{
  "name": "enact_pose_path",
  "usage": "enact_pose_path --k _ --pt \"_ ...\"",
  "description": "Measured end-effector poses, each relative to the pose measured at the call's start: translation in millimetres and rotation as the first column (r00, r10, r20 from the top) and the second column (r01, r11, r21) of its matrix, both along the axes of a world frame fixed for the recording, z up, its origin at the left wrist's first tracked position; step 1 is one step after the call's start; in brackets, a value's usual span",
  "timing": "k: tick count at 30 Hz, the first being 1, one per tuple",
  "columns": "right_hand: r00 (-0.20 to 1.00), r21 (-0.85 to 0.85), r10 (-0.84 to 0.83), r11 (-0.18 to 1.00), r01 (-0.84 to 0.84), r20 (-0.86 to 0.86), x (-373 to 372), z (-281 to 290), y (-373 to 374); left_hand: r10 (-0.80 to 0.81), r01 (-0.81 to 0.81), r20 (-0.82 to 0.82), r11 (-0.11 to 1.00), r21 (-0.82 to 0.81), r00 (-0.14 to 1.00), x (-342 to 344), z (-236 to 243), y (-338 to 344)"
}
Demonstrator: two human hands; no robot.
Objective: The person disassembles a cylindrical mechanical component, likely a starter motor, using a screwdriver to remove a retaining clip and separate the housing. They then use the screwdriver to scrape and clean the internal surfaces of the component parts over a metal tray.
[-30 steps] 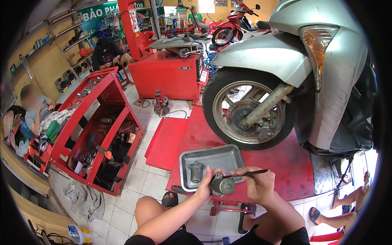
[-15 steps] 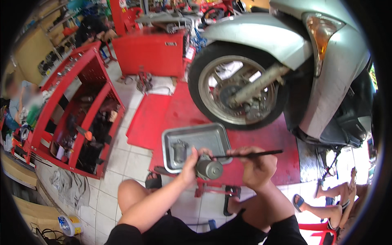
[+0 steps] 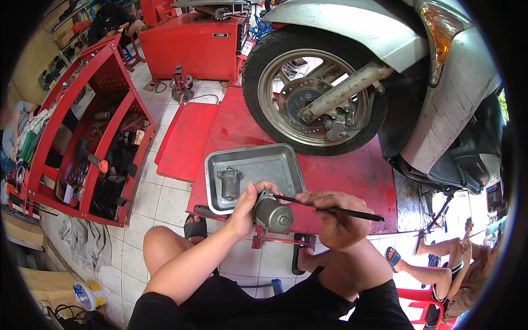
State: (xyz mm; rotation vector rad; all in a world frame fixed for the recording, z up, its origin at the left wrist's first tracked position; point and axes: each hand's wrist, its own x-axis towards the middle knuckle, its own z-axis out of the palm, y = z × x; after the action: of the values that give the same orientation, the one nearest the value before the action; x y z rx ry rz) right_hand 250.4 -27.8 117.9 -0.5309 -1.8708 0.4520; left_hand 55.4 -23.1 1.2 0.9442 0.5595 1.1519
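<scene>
In the head view, my left hand (image 3: pixel 246 212) grips a cylindrical metal motor (image 3: pixel 273 215) with a domed end and a mounting lug, tilted toward me. My right hand (image 3: pixel 344 225) is closed on a thin, long black tool (image 3: pixel 364 214), whose far tip reaches the motor's flange; I cannot tell exactly what kind of tool it is. Just beyond both hands, a steel tray (image 3: pixel 270 165) rests on the red lift platform (image 3: pixel 346 181), holding a second cylindrical metal part (image 3: pixel 230 186).
A silver scooter's front wheel (image 3: pixel 314 99) stands on the platform. At left are a red tool cart (image 3: pixel 77 135), grey rag (image 3: pixel 88 242), white bucket (image 3: pixel 89 295) and two people. Behind sits a red machine (image 3: pixel 187 49). A seated person (image 3: pixel 456 264) is at lower right.
My view has tipped downward and turned, so the surroundings shift up and left. My right hand and black tool have lowered slightly relative to the motor, which is still in my left hand.
</scene>
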Motion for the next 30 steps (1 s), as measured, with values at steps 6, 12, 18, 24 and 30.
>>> enact_pose_path --k 6,12,18,24,30 --pt "0.999 0.042 -0.031 0.999 0.030 0.014 1 -2 3 0.000 0.000 0.036 1.000 -0.007 0.999 4 0 2" --pt "0.997 0.045 -0.035 0.998 0.032 0.075 -6 0 1 -0.015 0.016 0.054 1.000 -0.022 0.998 0 -8 3" --pt "0.993 0.110 0.002 0.994 -0.015 0.117 -5 0 5 0.033 -0.033 0.077 0.999 -0.010 0.996 9 -7 5" --pt "0.999 -0.059 -0.009 0.998 0.012 0.052 -13 -3 9 0.008 -0.004 0.046 0.996 -0.084 0.999 -1 -18 6" --pt "0.978 -0.078 -0.161 0.982 0.172 0.129 -7 1 6 0.058 -0.056 0.025 0.995 -0.077 0.998 8 -15 4"
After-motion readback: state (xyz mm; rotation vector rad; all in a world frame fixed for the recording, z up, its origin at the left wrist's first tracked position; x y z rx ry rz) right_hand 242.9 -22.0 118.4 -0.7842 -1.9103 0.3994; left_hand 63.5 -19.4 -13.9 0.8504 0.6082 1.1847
